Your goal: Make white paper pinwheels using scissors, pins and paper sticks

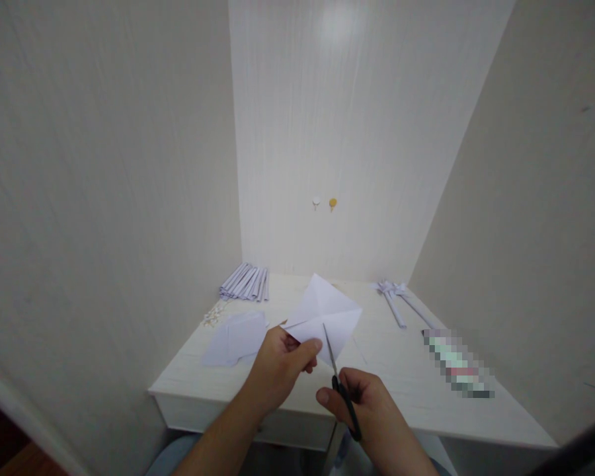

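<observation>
A white square of paper (334,304) with crossing crease lines is held up above the table's front part. My left hand (282,360) pinches its lower left side between thumb and fingers. A slit seems to run in from the paper's left corner. My right hand (361,396) is closed round the black handles of a pair of scissors (344,396). The scissors point up and slightly left, and their blades lie at the lower part of the paper. Whether the blades are parted cannot be made out.
On the white table (287,396) lie loose paper sheets (240,337) at left, with several rolled paper tubes (248,283) behind and small white pieces (214,313) beside them. Paper pinwheels on sticks (394,301) lie back right, near a blurred-out object (456,363). Walls enclose the table.
</observation>
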Demonstrator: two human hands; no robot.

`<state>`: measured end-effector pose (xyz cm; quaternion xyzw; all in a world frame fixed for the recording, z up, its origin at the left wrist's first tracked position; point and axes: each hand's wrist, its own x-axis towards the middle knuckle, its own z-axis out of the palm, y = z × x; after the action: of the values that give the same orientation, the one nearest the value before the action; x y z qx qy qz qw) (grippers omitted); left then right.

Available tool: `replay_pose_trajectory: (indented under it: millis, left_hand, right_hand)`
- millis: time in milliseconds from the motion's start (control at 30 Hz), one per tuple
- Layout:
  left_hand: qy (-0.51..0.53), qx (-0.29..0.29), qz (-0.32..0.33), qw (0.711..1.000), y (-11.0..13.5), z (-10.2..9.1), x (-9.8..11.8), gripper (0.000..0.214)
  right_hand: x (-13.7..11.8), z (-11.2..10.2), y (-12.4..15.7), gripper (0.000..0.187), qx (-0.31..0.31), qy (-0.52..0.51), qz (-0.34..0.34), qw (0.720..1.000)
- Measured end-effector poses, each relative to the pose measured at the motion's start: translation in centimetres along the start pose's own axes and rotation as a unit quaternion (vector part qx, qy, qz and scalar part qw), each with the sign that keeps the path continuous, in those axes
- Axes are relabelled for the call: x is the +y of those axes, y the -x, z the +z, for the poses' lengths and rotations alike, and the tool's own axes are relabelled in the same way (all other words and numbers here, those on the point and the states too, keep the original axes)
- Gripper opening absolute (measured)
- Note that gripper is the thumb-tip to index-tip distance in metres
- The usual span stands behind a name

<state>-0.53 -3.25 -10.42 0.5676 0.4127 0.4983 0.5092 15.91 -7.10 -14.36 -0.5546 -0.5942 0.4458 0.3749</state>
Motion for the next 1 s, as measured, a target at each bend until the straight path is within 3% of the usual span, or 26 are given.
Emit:
replay_pose_trajectory:
  millis: [267,733,1000]
  left_hand:
    - [0.069,0.075,0.046,0.994,-0.7,-0.6,-0.5,0.033]
    - [0.004,0.087,0.061,0.994,-0.6,-1.0,-0.5,0.025]
    - [0.018,0.087,0.064,0.994,-0.4,-0.9,-0.7,0.024]
  right_hand:
    - [0.5,-0.2,-0.1,0.050,0.005,0.012,-0.001,1.000]
    - [1.1,0.1,0.0,0.042,0.029,0.041,-0.002,0.999]
    - [1.3,0.3,-0.1,0.042,0.022,0.028,0.004,0.999]
